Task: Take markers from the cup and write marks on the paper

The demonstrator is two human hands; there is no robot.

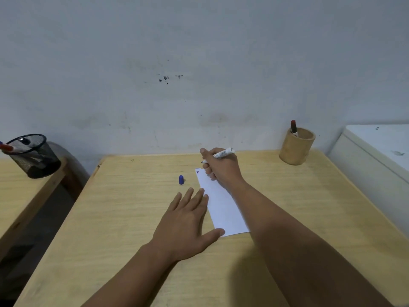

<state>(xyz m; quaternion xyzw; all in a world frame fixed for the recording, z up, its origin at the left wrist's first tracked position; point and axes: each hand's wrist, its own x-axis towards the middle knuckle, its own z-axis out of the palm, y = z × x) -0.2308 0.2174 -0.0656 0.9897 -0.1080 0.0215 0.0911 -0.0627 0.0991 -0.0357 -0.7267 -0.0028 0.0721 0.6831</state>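
A white sheet of paper (221, 202) lies on the wooden table (124, 196), with small blue and red marks near its far left corner. My right hand (221, 167) grips an uncapped white marker (223, 153), tip hovering just past the paper's far edge. My left hand (188, 220) lies flat with fingers spread, thumb and fingertips pressing on the paper's left edge. A blue marker cap (181, 179) stands upright on the table left of the paper. At the far right corner, a wooden cup (296, 147) holds a red-capped marker (294, 127).
A black mesh pen holder (33, 156) with markers sits on a second table (20, 196) at the left, across a gap. A white cabinet (376, 156) borders the table's right side. A grey wall stands just behind the table.
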